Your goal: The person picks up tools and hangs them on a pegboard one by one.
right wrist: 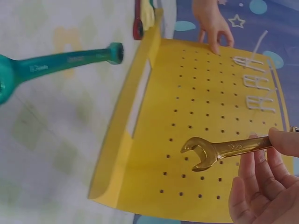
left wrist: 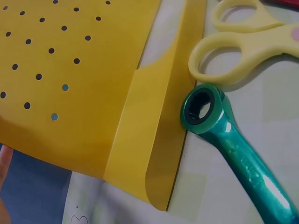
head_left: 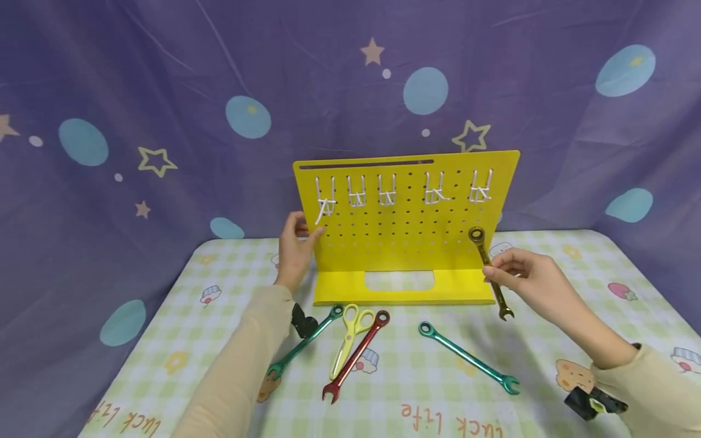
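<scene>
The step in hand appears to be bringing the gold metal combination wrench (head_left: pixel 483 254) to the yellow perforated metal board (head_left: pixel 378 261), right of the frame's centre. The right hand (head_left: pixel 528 280) pinches the wrench mid-shank, ring end up, in front of the board's lower right. The left hand (head_left: pixel 296 252) grips the board's left edge, thumb on the front, probably to steady it. Likely the next move calls for raising the ring to the rightmost white wire hook (head_left: pixel 479 193) while the board is kept still.

At lower centre, a teal-green metal wrench (head_left: pixel 300 347), pale-yellow scissors (head_left: pixel 350 334) and a red metal wrench (head_left: pixel 356 358) lie on the table; another teal-green wrench (head_left: pixel 468 356) lies further right.

Orange printed words (head_left: pixel 417 413) on the checked cloth, lower centre, read "Luck Life", upside down; the small lettering on the gold shank is not legible.
</scene>
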{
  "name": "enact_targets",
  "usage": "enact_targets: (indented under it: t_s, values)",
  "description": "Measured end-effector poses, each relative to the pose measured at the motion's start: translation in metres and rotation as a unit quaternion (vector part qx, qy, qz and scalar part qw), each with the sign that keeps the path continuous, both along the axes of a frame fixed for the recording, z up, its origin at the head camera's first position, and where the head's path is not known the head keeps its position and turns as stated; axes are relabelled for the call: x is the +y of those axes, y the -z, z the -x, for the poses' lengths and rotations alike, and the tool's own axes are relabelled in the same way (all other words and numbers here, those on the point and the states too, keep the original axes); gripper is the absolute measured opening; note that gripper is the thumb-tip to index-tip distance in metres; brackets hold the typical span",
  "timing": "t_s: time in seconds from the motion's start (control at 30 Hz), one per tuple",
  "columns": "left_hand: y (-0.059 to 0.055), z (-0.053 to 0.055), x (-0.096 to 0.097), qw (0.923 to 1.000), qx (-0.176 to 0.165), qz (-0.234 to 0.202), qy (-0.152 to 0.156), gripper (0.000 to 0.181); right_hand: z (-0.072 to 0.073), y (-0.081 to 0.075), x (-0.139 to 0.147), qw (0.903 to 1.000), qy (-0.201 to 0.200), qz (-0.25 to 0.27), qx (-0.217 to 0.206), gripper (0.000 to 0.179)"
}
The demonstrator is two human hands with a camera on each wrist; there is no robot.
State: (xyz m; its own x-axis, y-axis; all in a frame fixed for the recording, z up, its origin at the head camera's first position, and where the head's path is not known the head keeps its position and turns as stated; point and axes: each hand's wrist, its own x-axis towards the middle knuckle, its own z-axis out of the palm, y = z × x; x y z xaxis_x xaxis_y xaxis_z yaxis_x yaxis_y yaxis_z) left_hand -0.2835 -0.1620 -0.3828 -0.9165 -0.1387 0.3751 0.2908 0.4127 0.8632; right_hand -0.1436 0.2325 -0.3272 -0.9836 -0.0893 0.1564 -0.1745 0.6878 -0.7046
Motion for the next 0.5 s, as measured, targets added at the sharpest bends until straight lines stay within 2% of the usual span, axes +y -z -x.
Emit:
enact_targets:
  t_s: [0.17,0.5]
  values:
    - [-0.002,-0.001,0.001,1.0,0.001,0.001,0.0,0.035,0.007,-0.008,0.004,0.9998,0.018,-0.001,0.012,0.03]
    - [-0.001,0.001,0.001,1.0,0.004,0.003,-0.006,0.036,0.019,-0.014,0.006,0.9986,0.041,0.006,0.033,0.034]
